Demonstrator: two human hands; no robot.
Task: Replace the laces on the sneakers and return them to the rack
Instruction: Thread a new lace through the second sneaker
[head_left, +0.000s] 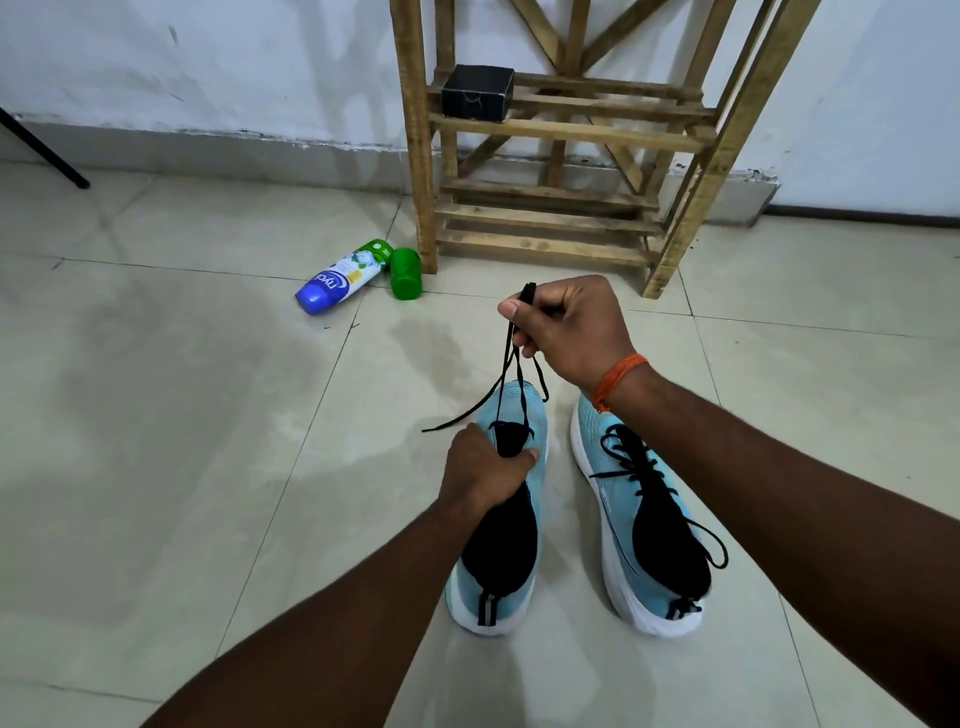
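Observation:
Two light-blue sneakers with white soles stand side by side on the tiled floor, toes pointing away from me. My left hand grips the left sneaker at its tongue. My right hand is raised above that shoe and pinches a black lace, whose strands run down to the front eyelets; one loose end trails left over the floor. The right sneaker is laced in black, with a loop hanging by its heel. The wooden rack stands against the wall beyond the shoes.
A small black box sits on the rack's upper slats. A blue-and-white bottle lies on the floor left of the rack beside a green cap. A black stand leg slants at far left.

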